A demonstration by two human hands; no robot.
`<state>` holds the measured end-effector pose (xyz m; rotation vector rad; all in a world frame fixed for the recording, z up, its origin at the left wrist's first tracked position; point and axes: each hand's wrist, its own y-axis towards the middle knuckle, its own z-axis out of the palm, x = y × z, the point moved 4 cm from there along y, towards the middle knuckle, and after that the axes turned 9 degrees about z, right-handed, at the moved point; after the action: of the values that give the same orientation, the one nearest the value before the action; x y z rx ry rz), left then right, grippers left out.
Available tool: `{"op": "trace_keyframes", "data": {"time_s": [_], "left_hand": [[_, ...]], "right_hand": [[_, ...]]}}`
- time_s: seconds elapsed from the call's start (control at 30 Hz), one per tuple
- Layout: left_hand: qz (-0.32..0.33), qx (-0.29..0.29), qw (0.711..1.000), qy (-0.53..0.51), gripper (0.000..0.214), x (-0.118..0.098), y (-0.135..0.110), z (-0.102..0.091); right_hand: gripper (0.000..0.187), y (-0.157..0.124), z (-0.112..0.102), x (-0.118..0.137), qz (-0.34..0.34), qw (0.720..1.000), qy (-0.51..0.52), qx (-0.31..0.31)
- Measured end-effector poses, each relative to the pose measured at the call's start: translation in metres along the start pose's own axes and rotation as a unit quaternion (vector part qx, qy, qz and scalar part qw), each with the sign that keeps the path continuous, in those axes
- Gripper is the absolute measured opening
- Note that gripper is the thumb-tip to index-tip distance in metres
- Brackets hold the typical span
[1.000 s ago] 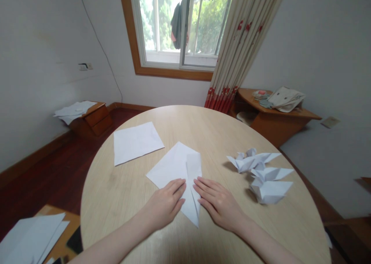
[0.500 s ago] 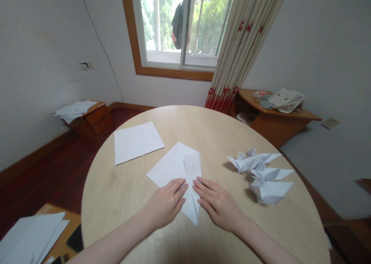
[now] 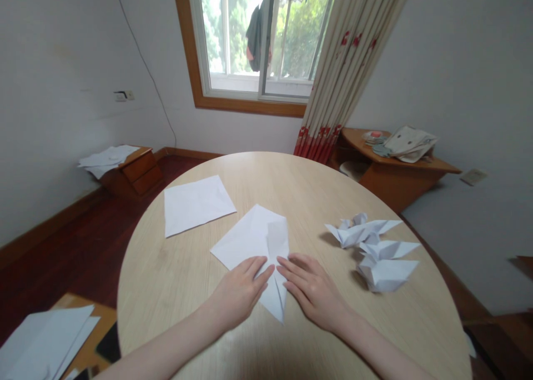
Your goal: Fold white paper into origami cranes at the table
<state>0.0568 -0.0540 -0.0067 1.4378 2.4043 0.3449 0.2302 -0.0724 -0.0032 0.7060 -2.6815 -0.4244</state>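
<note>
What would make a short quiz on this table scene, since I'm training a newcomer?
1. True or false: the left hand rests on the folded white paper sheet.
2. Which hand is nearer the folded paper figures? A: left. B: right hand.
3. Fill in the blank: the curtain hangs beside the ____.

Key: 1 true; 2 B; 3 window.
</note>
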Motion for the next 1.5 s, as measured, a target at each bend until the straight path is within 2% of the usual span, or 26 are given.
{"op": "trace_keyframes", "data": {"time_s": [0.2, 0.5, 0.73, 1.0, 1.27, 1.5], "left_hand": [[-0.003, 0.008, 1.000, 0.002, 0.037, 0.001, -0.001, 0.004], [0.012, 0.067, 0.997, 0.034, 0.038, 0.000, 0.001, 0.003], [0.017, 0.052, 0.998, 0.013, 0.039, 0.000, 0.000, 0.004], [0.029, 0.080, 0.995, 0.045, 0.042, 0.000, -0.002, 0.008], [0.027, 0.088, 0.994, 0.053, 0.040, 0.000, 0.000, 0.007], [0.027, 0.078, 0.996, 0.047, 0.041, 0.000, -0.001, 0.009]], "right_hand": [[0.028, 0.000, -0.003, -0.009, 0.047, 0.997, -0.042, -0.036], [0.030, -0.003, -0.010, -0.022, 0.048, 0.999, -0.017, -0.010], [0.033, -0.002, -0.008, -0.009, 0.045, 0.999, -0.004, 0.025], [0.034, -0.004, -0.008, 0.000, -0.051, 0.996, -0.076, 0.016], [0.036, -0.018, -0.002, 0.006, -0.011, 0.991, -0.127, 0.029], [0.041, -0.019, -0.006, 0.011, -0.023, 0.987, -0.158, 0.022]]}}
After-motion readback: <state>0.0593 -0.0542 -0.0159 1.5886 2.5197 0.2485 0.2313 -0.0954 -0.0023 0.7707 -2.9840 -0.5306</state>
